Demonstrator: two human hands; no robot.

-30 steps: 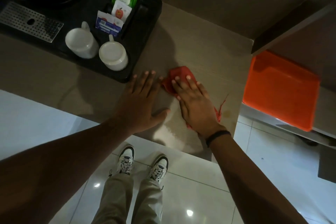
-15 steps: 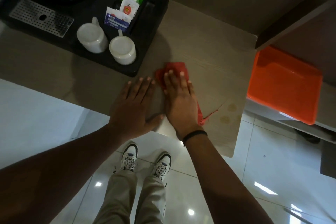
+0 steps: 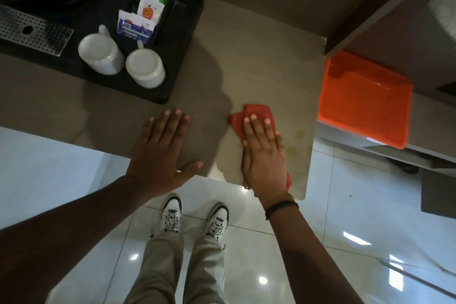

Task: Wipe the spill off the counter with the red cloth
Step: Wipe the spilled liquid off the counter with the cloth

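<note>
We see right hand point(image 3: 264, 155) flat, fingers spread slightly, pressing crumpled red cloth point(image 3: 256, 116) onto pale wood-grain counter point(image 3: 259, 57) near its front right corner. Yellowish spill spots point(image 3: 296, 140) just right of cloth, uncovered. Left hand point(image 3: 160, 153) flat, open, empty, well apart from cloth. Two white upturned mugs point(image 3: 123, 61) sit on black tray point(image 3: 177, 57) behind left hand.
</note>
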